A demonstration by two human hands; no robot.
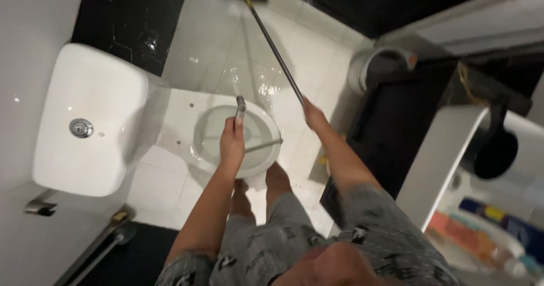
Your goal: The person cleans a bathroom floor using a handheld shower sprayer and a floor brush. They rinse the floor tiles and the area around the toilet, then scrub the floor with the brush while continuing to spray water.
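Spray nozzle (240, 108) over toilet bowl (238, 141)

Two hands are at work: the left hand (232, 143) grips one sprayer (240, 108), the right hand (313, 116) grips one mop pole (275, 48). Under the left grip sits one toilet (187, 133) with one cistern (90, 122) and one flush button (81, 127). Beyond the right grip stands one bin (374, 71). Two bare feet (243, 198) show below the hands.

Open wet floor (226, 54) ahead, toilet (226, 133) below, black cabinet (396, 122) crowding right
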